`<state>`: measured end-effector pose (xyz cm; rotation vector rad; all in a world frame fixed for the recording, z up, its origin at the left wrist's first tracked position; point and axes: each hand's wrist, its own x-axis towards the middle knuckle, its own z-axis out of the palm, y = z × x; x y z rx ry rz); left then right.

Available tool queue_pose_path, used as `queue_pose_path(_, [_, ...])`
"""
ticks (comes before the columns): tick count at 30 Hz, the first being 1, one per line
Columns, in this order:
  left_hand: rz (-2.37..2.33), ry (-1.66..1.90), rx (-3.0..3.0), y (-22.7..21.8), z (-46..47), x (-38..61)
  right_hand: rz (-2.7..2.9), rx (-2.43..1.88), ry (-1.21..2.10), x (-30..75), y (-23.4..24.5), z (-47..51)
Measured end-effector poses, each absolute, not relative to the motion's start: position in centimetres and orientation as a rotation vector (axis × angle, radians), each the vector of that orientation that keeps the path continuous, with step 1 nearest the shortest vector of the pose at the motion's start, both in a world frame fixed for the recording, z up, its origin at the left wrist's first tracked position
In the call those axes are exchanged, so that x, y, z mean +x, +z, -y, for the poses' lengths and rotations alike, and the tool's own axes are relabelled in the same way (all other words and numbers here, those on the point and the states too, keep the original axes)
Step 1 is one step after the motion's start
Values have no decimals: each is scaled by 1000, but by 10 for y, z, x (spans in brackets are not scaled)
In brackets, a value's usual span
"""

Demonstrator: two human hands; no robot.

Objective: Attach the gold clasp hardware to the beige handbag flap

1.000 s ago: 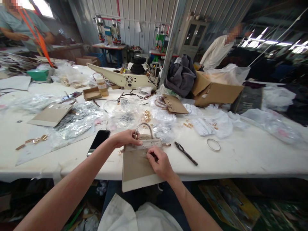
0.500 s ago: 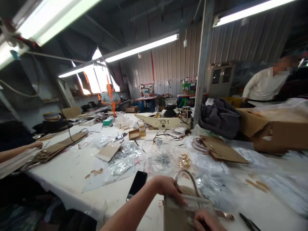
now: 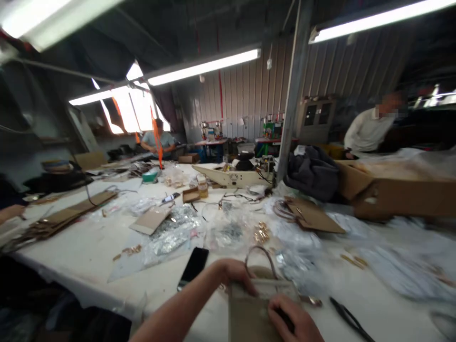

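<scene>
A taupe handbag (image 3: 245, 318) with an arched handle (image 3: 273, 263) lies before me at the bottom of the head view. My left hand (image 3: 239, 274) grips its upper left edge, thumb across the front and the other fingers mostly hidden behind. My right hand (image 3: 292, 317) is closed against the bag's front, fingers curled together. Something dark shows under those fingers, too unclear to name. A strap end with shiny metal (image 3: 313, 300) sticks out at the bag's right side. A black hand tool with long handles (image 3: 349, 319) rests on the table to the right.
Left of the bag lies a phone (image 3: 194, 267). Gold metal pieces (image 3: 261, 232) and plastic bags of silver parts (image 3: 178, 225) spread beyond. A cardboard box (image 3: 409, 194) stands at right. A co-worker's hand (image 3: 12, 213) is at far left; two people (image 3: 158, 141) (image 3: 366, 128) are farther back.
The view has shifted, so most things sit farther left. My right hand now shows more fully on the bag's front. The co-worker's hand at left has almost left the frame.
</scene>
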<state>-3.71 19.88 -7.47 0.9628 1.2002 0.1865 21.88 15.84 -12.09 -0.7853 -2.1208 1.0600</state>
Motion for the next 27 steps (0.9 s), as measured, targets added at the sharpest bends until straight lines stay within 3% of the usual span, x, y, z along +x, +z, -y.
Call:
queue_pose_path(4, [-1025,251,920,-81,-194,-46,2101,-814,1143,229,-88,-152])
queue_pose_path(8, [-941,253,902,-103,-197,-55,2071,-892,1246,239,-82,-166])
queue_pose_path(12, [-993,238,931,-96,-193,-53,2081,-999,1341,245,-74,-175])
queue_pose_path(19, [-1036,241,913,-87,-193,-48,2345,-854,879,216,-59,-184])
queue_pose_path(27, [-1068,263,919,-88,-192,-47,2406,-970,742,204,-60,-185])
